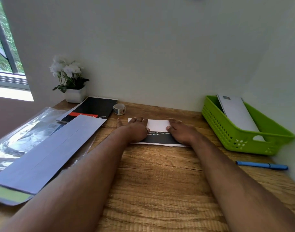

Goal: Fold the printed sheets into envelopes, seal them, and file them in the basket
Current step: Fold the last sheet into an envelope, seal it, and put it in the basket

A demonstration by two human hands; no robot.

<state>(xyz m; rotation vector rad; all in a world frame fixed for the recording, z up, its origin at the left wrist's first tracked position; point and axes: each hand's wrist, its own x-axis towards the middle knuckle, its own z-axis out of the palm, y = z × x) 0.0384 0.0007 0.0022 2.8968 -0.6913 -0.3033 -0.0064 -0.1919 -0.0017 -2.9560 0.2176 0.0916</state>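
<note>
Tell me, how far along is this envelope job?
One white envelope already leans in the green plastic basket. Both hands, left hand and right hand, press a fold into the printed sheet. Stuffing, sealing and filing it remain; blank envelopes wait alongside.

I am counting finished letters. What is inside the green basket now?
Inside the green basket one white envelope leans on the far wall, a stamp at its top corner. Whether more lie under it cannot be seen.

Two bare forearms are showing from the lower edge up to the left hand (136, 129) and the right hand (181, 131), wearing no sleeves, with short nails showing on the fingertips.
</note>
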